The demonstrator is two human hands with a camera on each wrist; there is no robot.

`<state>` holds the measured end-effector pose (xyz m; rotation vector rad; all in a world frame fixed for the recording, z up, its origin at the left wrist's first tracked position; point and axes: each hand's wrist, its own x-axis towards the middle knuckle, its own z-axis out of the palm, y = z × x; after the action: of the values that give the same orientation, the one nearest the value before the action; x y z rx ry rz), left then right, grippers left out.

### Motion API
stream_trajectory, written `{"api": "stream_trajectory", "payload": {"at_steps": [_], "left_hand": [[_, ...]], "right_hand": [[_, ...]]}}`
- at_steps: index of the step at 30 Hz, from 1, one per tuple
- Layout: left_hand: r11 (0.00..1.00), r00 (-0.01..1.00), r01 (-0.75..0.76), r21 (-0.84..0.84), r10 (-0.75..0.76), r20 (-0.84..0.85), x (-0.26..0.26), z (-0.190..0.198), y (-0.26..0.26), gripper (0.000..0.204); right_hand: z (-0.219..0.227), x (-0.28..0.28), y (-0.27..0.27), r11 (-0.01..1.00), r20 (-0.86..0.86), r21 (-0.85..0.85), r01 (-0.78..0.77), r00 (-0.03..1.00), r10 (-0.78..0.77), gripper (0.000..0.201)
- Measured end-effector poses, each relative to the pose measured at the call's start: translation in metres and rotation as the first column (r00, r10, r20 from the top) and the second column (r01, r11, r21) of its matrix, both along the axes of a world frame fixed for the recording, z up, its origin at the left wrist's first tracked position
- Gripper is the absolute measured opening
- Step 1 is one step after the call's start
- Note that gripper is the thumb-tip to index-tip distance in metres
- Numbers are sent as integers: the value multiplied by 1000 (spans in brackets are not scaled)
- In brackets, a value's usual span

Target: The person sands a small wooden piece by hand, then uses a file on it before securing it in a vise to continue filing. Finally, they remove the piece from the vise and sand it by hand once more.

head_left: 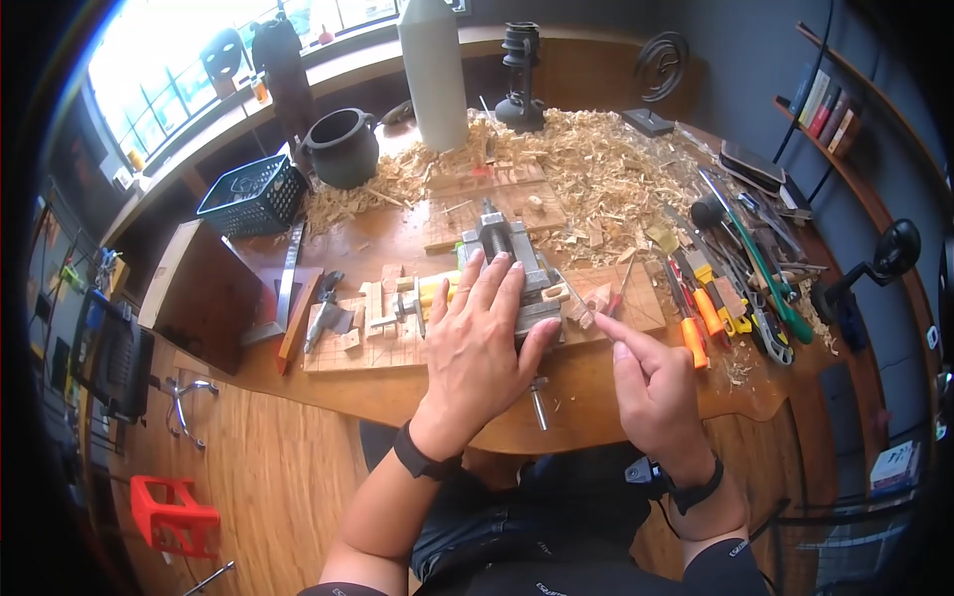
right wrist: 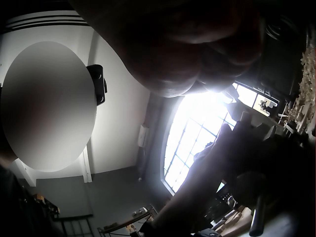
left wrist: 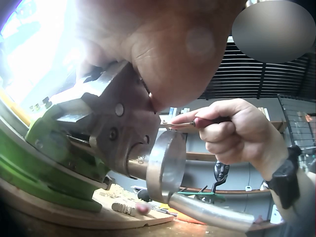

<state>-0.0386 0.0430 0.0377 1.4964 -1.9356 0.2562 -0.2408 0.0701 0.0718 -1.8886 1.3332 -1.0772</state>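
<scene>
My left hand point(head_left: 477, 328) rests over a metal bench vise point(head_left: 537, 286), fingers stretched forward and thumb out to the right. The palm hides much of the vise. In the left wrist view, the vise's steel jaw end and round screw head with its bar handle point(left wrist: 210, 212) show beneath the palm, beside a green base point(left wrist: 54, 182). My right hand point(head_left: 661, 392) grips a slim carving tool point(left wrist: 212, 121) with a dark red handle, index finger along its thin metal shaft. Its tip points toward the vise's right side. Small carved wood pieces point(head_left: 596, 298) lie by that tip.
Wooden boards point(head_left: 636, 308) lie under the vise. Orange-handled tools point(head_left: 693, 343) and a green-handled saw point(head_left: 795, 323) crowd the right. Wood shavings point(head_left: 606, 164) cover the back. A dark pot point(head_left: 341, 149), green basket point(head_left: 253, 194) and steel ruler point(head_left: 292, 260) stand or lie left.
</scene>
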Motion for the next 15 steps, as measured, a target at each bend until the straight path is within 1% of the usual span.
{"api": "stream_trajectory", "payload": {"at_steps": [2, 4, 5, 7, 8, 10, 11, 13, 14, 15], "left_hand": [[1000, 1000, 6, 1, -6, -1, 0, 0, 0, 58], [1000, 1000, 3, -5, -3, 9, 0, 0, 0, 58], [1000, 1000, 2, -4, -2, 9, 0, 0, 0, 58], [1000, 1000, 3, 0, -3, 3, 0, 0, 0, 58], [1000, 1000, 3, 1, -3, 2, 0, -1, 0, 58], [1000, 1000, 6, 1, -6, 5, 0, -1, 0, 58], [1000, 1000, 6, 1, -6, 5, 0, -1, 0, 58], [1000, 1000, 4, 6, -4, 9, 0, -1, 0, 58], [1000, 1000, 3, 8, -3, 8, 0, 0, 0, 58], [1000, 1000, 5, 8, -5, 1, 0, 0, 0, 59]], "right_hand": [[-1, 1, 4, 1000, -10, -8, 11, 1000, -11, 30], [-3, 1, 5, 997, -20, -79, 9, 1000, -11, 30], [-4, 2, 5, 997, -20, -79, 9, 1000, -10, 30], [-7, 4, 6, 988, -55, -152, 15, 998, -24, 30], [-9, 5, 6, 988, -56, -151, 15, 998, -24, 30], [-16, 5, 4, 982, -179, -187, -23, 984, -11, 30], [-21, 6, 3, 982, -179, -187, -24, 984, -10, 30], [-30, 8, 2, 958, -115, -284, 27, 991, -62, 32], [-30, 8, 1, 959, -116, -282, 26, 991, -61, 32], [-28, 8, -2, 963, -73, -259, 67, 993, -89, 31]]}}
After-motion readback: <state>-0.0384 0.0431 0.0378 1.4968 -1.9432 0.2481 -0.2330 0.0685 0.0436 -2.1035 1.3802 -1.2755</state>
